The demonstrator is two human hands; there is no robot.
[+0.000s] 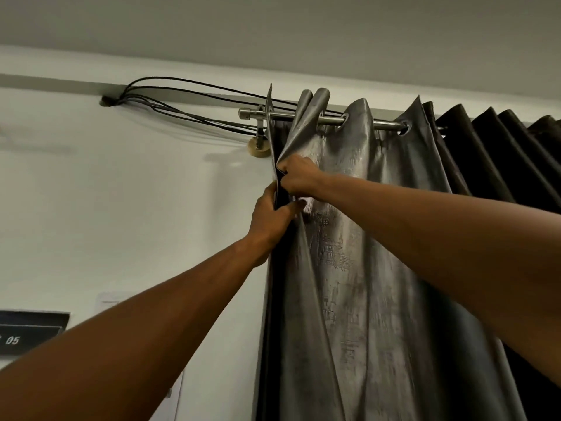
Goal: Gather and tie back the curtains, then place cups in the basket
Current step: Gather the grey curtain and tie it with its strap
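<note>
curtain [358,238]: we see it hung on the rod [331,120]
left hand [273,218]: grips its edge
right hand [299,179]: pinches a fold

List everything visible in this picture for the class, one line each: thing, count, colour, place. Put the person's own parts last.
Shiny grey grommet curtain: one, silver-grey, hanging from the rod, centre.
Dark pleated curtain: one, brown-black, right.
Metal curtain rod: one, steel, top centre.
Round wooden bracket base: one, tan, on the wall under the rod's end.
Thin black cables: several, black, from a wall hole to the rod.
Dark sign: one, black, lower left.
Left hand: one, gripping the grey curtain's edge.
Right hand: one, pinching it just above.
</note>
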